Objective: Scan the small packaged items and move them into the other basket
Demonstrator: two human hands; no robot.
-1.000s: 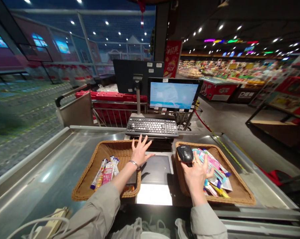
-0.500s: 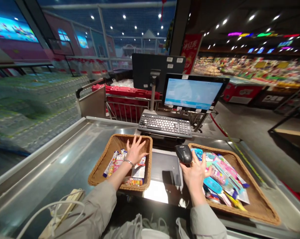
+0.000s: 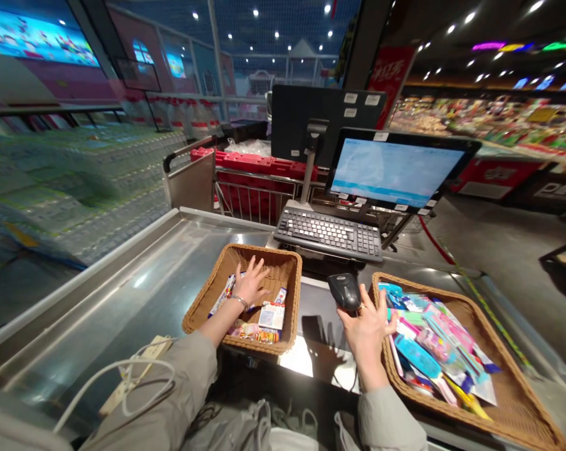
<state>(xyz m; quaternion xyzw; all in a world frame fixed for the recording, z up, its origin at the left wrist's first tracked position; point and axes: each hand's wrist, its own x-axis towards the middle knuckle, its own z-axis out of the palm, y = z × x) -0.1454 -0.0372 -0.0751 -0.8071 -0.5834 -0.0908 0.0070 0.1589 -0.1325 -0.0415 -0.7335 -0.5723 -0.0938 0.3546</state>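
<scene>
We have our left hand (image 3: 249,285) open over the nearer wicker basket (image 3: 205,286), fingers spread, low over a few packets (image 3: 264,319) and a small box lying inside; we cannot tell whether the fingertips are pressing on anything. A metal bracelet (image 3: 239,302) sits on that wrist. Our right hand (image 3: 367,332) is curled around a black handheld scanner (image 3: 343,291), with the fingers closed on its body and its head pointing forward and up. The scanner is above the gap between the baskets, just beside the rim of the right-hand wicker basket (image 3: 499,371), which is heaped with brightly coloured packets of blue and pink brushes (image 3: 428,351). Between the baskets lies a flat scanning plate (image 3: 318,326). Both baskets sit on a steel checkout counter (image 3: 123,294). Straight ahead of us are a black keyboard (image 3: 328,233) and a lit screen (image 3: 395,172) on a stand, and a white cable (image 3: 127,376) lies by our left sleeve (image 3: 170,376).
</scene>
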